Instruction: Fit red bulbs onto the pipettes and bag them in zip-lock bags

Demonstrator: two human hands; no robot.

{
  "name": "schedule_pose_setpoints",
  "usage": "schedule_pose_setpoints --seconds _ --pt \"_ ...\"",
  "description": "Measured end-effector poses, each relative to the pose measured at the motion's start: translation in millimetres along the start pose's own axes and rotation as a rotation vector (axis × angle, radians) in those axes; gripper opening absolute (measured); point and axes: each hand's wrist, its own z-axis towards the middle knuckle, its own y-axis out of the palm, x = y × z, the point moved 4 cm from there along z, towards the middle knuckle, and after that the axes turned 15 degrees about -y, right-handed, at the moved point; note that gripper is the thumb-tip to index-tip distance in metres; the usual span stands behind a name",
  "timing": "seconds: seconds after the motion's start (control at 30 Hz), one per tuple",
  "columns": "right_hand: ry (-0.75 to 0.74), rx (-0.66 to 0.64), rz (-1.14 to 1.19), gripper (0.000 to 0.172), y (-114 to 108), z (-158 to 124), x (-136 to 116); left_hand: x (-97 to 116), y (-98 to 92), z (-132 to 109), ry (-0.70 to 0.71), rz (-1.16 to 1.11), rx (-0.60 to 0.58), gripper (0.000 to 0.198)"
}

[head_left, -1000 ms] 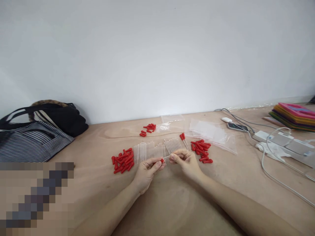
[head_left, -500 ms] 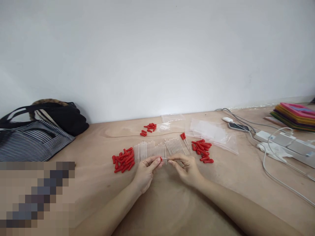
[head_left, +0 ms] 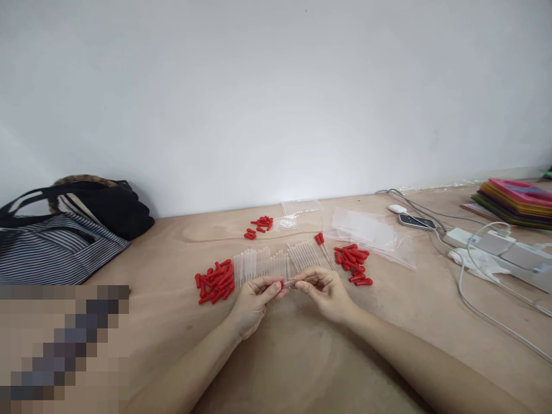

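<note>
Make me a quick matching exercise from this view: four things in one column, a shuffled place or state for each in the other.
1. Left hand
2. Right hand
3. Striped bag
4. Colourful stack

A. Pinching a clear tube
B. View's right edge
C. Pinching a red bulb
D. View's left edge

Pairs: 1-C, 2-A, 3-D, 4-B

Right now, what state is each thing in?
Left hand, pinching red bulb
Right hand, pinching clear tube
Red bulb, at tube's end, fit unclear
Near tubes, side by side
Two droppers, assembled
Loose bulbs, three groups
Clear bags, flat
Power strip, adapters attached
Coloured sheets, stacked
Striped bag, slumped
</note>
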Motion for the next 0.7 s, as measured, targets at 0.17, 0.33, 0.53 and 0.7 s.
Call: schedule_pose_setpoints --seconds 0.17,0.33,0.53,0.7 --pt "0.172 0.122 0.181 0.016 4.4 -0.4 7.3 0.5 2.1 0.7 0.027 0.05 -0.007 0.028" --pt "0.315 0.198 0.326 0.022 7.3 -4.7 15.7 3.2 1.0 0.1 0.15 0.24 0.053 0.028" --pt "0.507 0.21 0.398 0.021 -0.2 -8.4 21.9 7.0 0.7 -3.6 0.245 0.324 0.067 0.025" --pt "0.426 0.008 0.067 0.021 -17.3 -3.5 14.8 9.1 -2.1 -3.8 0.257 0.351 0.075 0.021"
